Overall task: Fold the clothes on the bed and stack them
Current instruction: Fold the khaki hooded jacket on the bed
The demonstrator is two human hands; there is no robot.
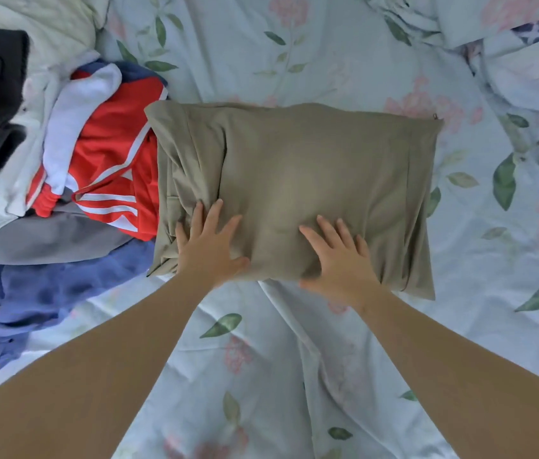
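Both hands, left hand (pixel 210 241) and right hand (pixel 339 260), lie flat with fingers spread on our folded khaki garment (pixel 294 180) mid-bed beside the unfolded clothes pile (pixel 72 167), so lifting carelessly could let those bunched left folds slip loose.

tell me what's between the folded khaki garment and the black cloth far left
Head view: a red top with white stripes and a crumpled white garment lie between them.
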